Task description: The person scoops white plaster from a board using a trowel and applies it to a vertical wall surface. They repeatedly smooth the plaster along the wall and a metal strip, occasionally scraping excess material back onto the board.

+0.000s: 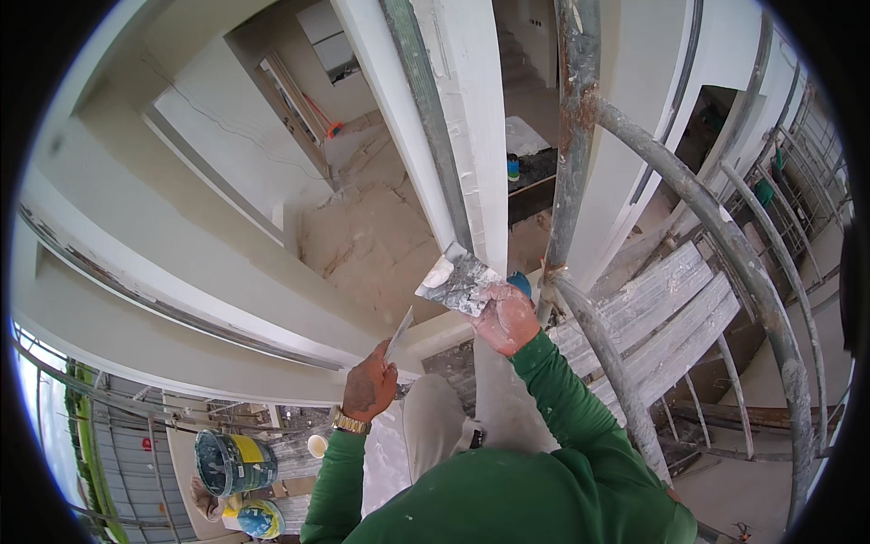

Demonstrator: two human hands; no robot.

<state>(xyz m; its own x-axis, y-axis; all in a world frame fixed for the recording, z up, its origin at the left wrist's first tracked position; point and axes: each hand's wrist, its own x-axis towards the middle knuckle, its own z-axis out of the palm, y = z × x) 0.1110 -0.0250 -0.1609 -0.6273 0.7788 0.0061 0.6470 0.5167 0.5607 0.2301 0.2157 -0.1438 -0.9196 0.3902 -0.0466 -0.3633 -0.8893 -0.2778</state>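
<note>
My right hand [507,322], smeared with white, is closed on a wide putty knife [467,288]. A lump of white putty [439,274] sits near one corner of its grey, stained blade. A bit of blue, perhaps its handle, shows beside the fingers. To the left, my left hand [370,388] is wrapped round a narrower scraper [400,334], its thin blade seen nearly edge-on and pointing up. Just beyond the wide blade rises a white wall edge [471,127] with rough putty patches, alongside a grey-green strip [426,109].
Rusty scaffold tubes [571,136] curve close on my right, beside white-splashed planks [662,308]. A dark bucket [234,461], a blue-and-yellow bag [260,519] and a pale cup [317,445] stand at lower left. Past the opening lies a dusty floor [362,236].
</note>
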